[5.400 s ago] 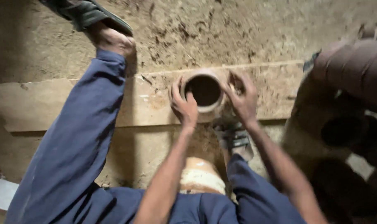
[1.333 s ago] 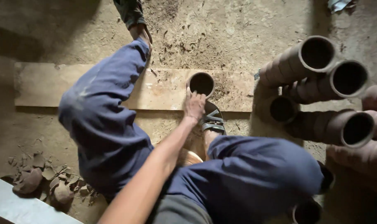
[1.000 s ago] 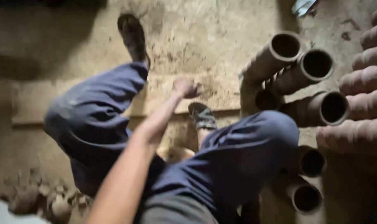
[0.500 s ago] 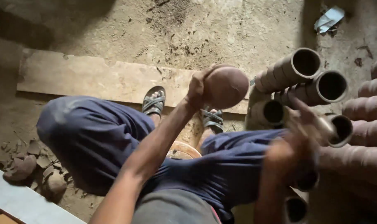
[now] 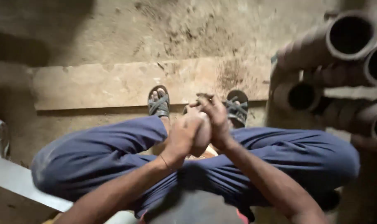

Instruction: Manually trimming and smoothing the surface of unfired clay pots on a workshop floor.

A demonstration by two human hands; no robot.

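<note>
clay cup (image 5: 203,133) | clasped between left hand (image 5: 183,137) and right hand (image 5: 215,120)

I hold a small, rounded, reddish-brown clay pot (image 5: 203,130) between my knees, above my sandalled feet. It is pressed between both palms, mostly hidden. I cannot tell which way its mouth faces.

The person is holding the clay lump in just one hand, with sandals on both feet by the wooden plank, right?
Not quite. In the head view both hands hold it: the left hand and the right hand press together around the clay lump. The sandals and the wooden plank are as you say.
</note>
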